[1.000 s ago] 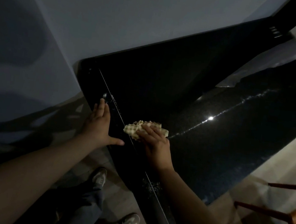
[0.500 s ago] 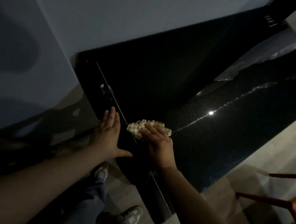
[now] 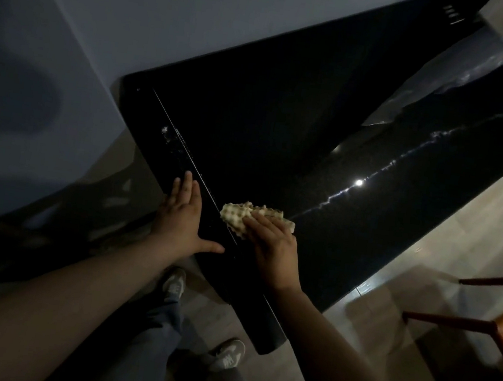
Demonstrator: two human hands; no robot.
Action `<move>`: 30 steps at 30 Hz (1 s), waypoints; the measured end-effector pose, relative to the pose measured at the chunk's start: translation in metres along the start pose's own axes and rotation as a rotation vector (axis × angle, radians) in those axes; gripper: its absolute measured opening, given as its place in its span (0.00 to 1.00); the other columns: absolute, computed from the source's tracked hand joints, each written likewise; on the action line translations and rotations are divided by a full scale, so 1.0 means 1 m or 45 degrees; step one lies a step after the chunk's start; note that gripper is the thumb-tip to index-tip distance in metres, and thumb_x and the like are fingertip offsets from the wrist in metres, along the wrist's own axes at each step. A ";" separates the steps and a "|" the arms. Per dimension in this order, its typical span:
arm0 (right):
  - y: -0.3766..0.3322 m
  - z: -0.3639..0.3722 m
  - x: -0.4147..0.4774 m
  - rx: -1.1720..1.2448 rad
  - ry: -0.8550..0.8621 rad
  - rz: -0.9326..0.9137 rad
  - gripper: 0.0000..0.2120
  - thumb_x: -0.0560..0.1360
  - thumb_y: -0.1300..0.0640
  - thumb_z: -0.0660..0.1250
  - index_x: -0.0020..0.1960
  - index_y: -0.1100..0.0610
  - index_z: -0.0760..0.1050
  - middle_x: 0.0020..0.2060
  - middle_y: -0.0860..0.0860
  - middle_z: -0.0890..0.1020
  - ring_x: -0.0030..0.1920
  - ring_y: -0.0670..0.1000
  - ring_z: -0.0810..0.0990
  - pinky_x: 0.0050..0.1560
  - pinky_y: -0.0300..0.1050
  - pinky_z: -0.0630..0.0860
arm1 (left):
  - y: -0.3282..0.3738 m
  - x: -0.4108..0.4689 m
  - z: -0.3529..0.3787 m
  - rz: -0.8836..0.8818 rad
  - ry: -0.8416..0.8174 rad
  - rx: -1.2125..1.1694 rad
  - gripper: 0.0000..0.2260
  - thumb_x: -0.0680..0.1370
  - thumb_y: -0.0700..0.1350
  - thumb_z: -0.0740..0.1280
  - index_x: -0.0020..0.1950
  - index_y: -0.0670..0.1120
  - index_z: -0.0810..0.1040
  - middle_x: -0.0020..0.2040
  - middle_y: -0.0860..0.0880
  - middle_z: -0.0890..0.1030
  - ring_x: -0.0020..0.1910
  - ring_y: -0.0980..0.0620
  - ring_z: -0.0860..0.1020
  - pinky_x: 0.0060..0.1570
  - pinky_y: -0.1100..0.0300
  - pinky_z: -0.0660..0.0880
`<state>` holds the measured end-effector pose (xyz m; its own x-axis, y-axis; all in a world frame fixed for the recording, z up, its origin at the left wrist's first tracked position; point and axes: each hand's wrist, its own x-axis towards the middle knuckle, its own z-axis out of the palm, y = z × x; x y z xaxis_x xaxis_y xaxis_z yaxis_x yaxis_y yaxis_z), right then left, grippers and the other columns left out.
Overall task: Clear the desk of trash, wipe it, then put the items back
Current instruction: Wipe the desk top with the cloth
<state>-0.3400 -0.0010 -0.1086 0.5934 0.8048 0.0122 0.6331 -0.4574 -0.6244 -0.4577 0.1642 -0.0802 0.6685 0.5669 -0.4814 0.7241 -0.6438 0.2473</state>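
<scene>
Waffle-weave cloth (image 3: 256, 218), pinned under flat fingers (image 3: 263, 224) of right hand (image 3: 274, 247), now farther down-frame along counter (image 3: 284, 124) edge; left hand (image 3: 180, 219) flat, holding nothing. Wiping midway, specks (image 3: 164, 130) upper left remaining.

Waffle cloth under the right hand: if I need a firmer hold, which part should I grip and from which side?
Probably the bunched left end of the waffle cloth, poking out past the fingers of the right hand. Come from above: it lies low on the desk, so only its raised folds offer a pinch. The left hand rests flat beside it, crowding a sideways approach.
</scene>
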 end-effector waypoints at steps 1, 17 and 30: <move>0.003 0.001 -0.003 -0.006 0.006 -0.006 0.19 0.77 0.46 0.57 0.64 0.47 0.76 0.65 0.45 0.77 0.65 0.51 0.73 0.60 0.56 0.71 | 0.001 0.000 0.000 -0.004 -0.003 0.009 0.63 0.62 0.69 0.72 0.77 0.40 0.36 0.76 0.44 0.30 0.76 0.43 0.35 0.76 0.48 0.47; 0.013 -0.011 -0.060 0.238 0.108 0.187 0.15 0.74 0.48 0.63 0.59 0.46 0.79 0.58 0.41 0.80 0.61 0.44 0.72 0.62 0.51 0.70 | 0.022 -0.028 0.011 0.049 -0.030 0.105 0.60 0.64 0.68 0.72 0.77 0.40 0.37 0.76 0.43 0.31 0.76 0.44 0.35 0.76 0.47 0.49; 0.025 -0.024 -0.122 0.185 0.232 0.196 0.11 0.73 0.54 0.70 0.55 0.49 0.81 0.55 0.43 0.82 0.58 0.40 0.70 0.56 0.47 0.75 | 0.047 -0.052 0.029 0.116 -0.042 0.251 0.63 0.62 0.70 0.72 0.77 0.39 0.36 0.77 0.42 0.33 0.76 0.43 0.36 0.76 0.47 0.48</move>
<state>-0.3845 -0.1195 -0.1067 0.7651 0.6427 0.0408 0.4586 -0.4993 -0.7351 -0.4633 0.0901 -0.0678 0.7216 0.4867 -0.4924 0.6114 -0.7817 0.1233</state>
